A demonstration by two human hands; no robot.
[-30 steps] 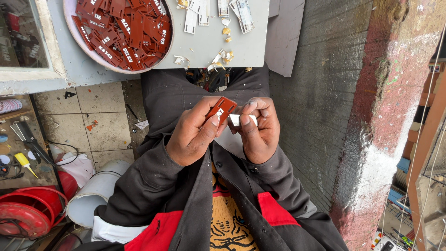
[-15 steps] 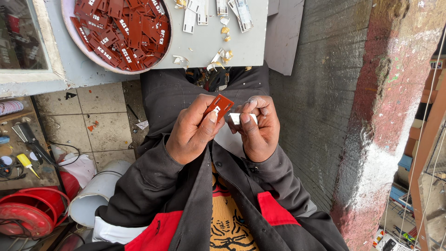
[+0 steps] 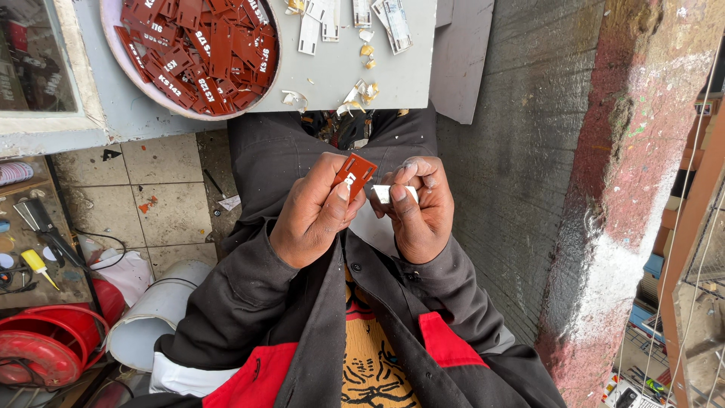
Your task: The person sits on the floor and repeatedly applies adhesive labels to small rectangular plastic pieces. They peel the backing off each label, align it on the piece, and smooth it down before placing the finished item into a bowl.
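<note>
So the person's sitting at the edge of a grey worktop [image 3: 393,75], hands up over their lap. Left hand [image 3: 313,215] has its thumb and fingertips pinched on a small red rectangular plastic tag with white lettering [image 3: 353,175], held tilted, one corner poking up. Right hand [image 3: 419,211] is curled, thumb and forefinger squeezed onto a little white flat strip [image 3: 389,193], sitting just beside the red tag, basically touching or about to, hard to tell which from here

Compared with a second ago, not much has moved. Same grip in both hands, the red tag looks turned a hair more toward the camera, and the white piece sits at the same spot next to it. My read: they're mid-fiddle, lining up the two bits rather than finished with them, since neither has been set down

Up on the worktop there's a round pale pink plastic bowl [image 3: 113,53] heaped with more of the same red tags, well apart from the hands. Beside it, a scatter of white flat strips [image 3: 317,23] and crumpled yellowish-white scraps [image 3: 355,94]. Off to the left on the tiled floor [image 3: 162,204] there's a white bucket [image 3: 155,313], a red hose reel thing [image 3: 41,351] and a yellow-handled screwdriver [image 3: 34,264]
</note>
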